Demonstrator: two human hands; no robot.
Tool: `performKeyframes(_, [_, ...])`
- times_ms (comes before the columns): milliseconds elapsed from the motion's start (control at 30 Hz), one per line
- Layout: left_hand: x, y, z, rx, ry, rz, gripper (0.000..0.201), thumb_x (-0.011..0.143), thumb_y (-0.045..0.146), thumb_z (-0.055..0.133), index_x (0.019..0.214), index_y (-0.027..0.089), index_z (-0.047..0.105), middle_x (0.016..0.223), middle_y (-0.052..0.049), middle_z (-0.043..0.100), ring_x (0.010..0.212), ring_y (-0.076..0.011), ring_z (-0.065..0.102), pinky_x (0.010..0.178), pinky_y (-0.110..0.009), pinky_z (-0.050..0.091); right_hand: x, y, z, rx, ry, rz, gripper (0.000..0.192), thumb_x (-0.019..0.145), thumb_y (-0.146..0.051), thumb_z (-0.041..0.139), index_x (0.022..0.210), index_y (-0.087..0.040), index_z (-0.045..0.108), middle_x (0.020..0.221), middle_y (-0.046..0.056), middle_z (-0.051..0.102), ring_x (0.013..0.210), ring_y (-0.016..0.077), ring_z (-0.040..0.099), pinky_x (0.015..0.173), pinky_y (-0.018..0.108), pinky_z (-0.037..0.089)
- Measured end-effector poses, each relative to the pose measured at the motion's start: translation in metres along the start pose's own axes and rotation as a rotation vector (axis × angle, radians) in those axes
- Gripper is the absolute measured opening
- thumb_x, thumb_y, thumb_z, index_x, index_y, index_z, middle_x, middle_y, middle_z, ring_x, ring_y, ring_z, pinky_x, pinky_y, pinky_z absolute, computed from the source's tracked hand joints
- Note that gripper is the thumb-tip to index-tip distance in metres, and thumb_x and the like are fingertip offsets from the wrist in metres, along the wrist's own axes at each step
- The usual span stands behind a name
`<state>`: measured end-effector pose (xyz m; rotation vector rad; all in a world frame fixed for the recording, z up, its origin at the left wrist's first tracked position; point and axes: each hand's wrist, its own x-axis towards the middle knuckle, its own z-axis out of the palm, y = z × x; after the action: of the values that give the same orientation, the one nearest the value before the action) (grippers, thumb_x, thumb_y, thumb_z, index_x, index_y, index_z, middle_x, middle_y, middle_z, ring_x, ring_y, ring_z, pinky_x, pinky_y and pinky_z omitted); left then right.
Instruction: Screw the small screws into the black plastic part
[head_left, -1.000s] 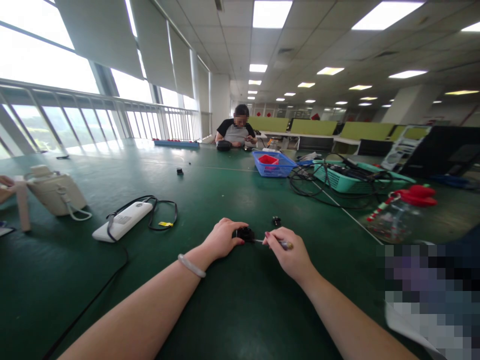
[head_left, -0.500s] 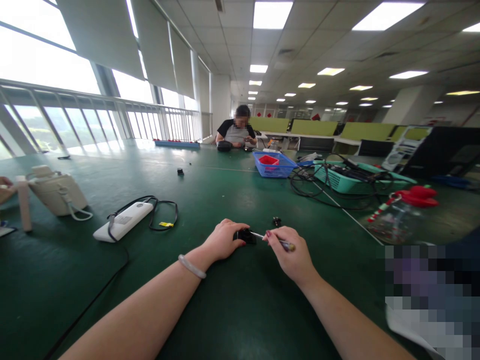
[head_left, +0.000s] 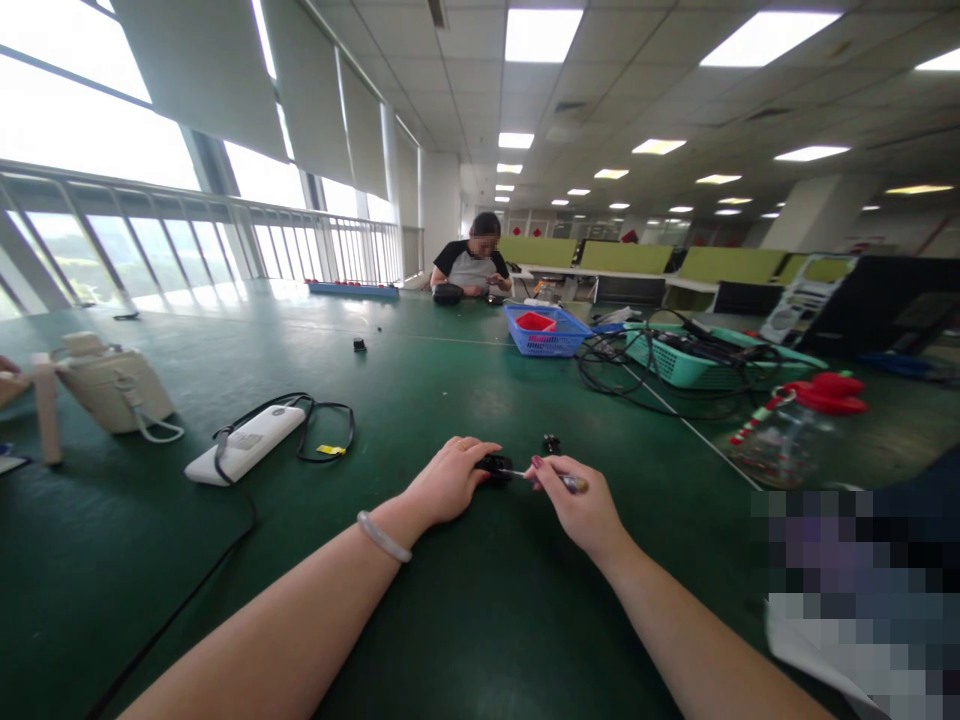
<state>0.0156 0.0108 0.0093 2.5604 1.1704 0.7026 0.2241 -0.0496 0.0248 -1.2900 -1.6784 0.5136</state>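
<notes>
The left hand (head_left: 448,482) covers most of a small black part (head_left: 495,466) on the green table (head_left: 465,620), so only the part's right end shows and its shape is hard to make out. The fingers curl over it and press it down to the tabletop. The right hand (head_left: 577,508) pinches a thin screwdriver (head_left: 541,478) between thumb and fingers; its metal tip touches the black part, and most of the handle is hidden inside the fist. A second small black piece (head_left: 553,442) lies just beyond the two hands, too small to identify.

A pixelated block hides the lower right corner. At the left edge another person's hand (head_left: 10,378) is cut off by the frame, beside a cream appliance (head_left: 112,385).

A blue basket (head_left: 546,332) far across the table holds something red (head_left: 535,320). To its right a teal tray (head_left: 712,362) holds a tangle of black cables (head_left: 637,372) that spill over its rim onto the table. A clear jar (head_left: 780,432) with a red lid lies near the right edge; its contents cannot be read.

A white power strip (head_left: 247,442) with a black cord lies well to the left of the hands. A person (head_left: 474,266) sits at the far end of the table.
</notes>
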Motion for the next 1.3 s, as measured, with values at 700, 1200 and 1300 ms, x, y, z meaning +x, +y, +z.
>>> performKeyframes(700, [-0.018,0.004,-0.005,0.37,-0.055,-0.312,0.048,0.082,0.017,0.048,0.126,0.028,0.059,0.124,-0.014,0.057,0.112,-0.0327,0.052,0.093,-0.047,0.044,0.016,0.047,-0.031,0.063,0.338,0.264,0.047,0.083,-0.06,0.054,0.071,-0.018,0.072,0.069,0.008,0.068,0.066,0.0231,0.064,0.059,0.034,0.049])
performKeyframes(1200, [-0.002,0.013,0.01,0.072,-0.081,-0.11,0.064,0.09,0.054,0.046,0.147,0.03,0.031,0.15,-0.006,0.043,0.139,-0.0306,0.034,0.113,-0.051,0.027,0.015,0.038,-0.016,0.224,0.062,0.163,0.045,0.087,-0.056,0.054,0.07,-0.019,0.072,0.066,0.003,0.066,0.072,0.0199,0.063,0.078,0.035,0.047])
performKeyframes(1300, [0.001,0.013,0.01,0.059,-0.123,-0.061,0.06,0.09,0.056,0.045,0.145,0.033,0.036,0.147,-0.005,0.048,0.136,-0.0296,0.039,0.112,-0.052,0.029,0.014,0.037,-0.014,0.289,0.11,0.139,0.045,0.087,-0.055,0.055,0.067,-0.018,0.071,0.06,0.003,0.063,0.065,0.0184,0.06,0.073,0.034,0.046])
